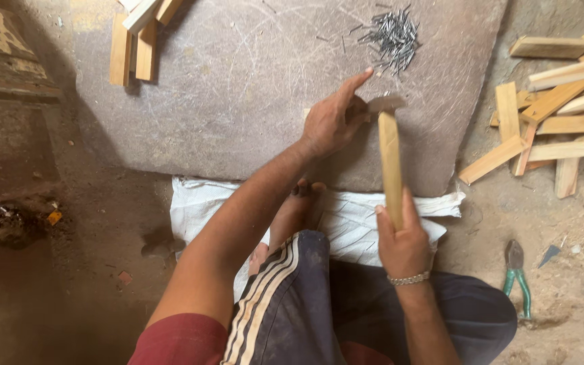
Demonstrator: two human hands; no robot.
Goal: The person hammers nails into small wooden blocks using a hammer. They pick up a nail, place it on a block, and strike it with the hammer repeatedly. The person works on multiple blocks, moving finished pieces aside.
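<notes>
- Nearest cam: knee in dark shorts w/ white stripes [285, 297], person seated on a white sack [197, 203] at the edge of a grey stone slab [238, 88].
- Right hand [403, 240], bracelet at wrist, closed round the low end of a wooden hammer handle [391, 162]; metal head [385, 103] sits up by the other hand.
- Left hand [332, 122] on the slab, fingers pinched just beside the hammer head, index out straight; what it pinches is hidden, can't tell.
- Handling, judged: hammer is stiff, head-heavy; grip low on the handle gives swing, bare wood shouldn't slip. Left fingers are close to the strike spot.
- Nail pile [392, 37] near, above the hands; thin, light, sharp, pick singly by the shank.
- Wood strips [562, 115] at right, more top left [136, 47]; green-handled pliers [516, 274] on the dirt.
</notes>
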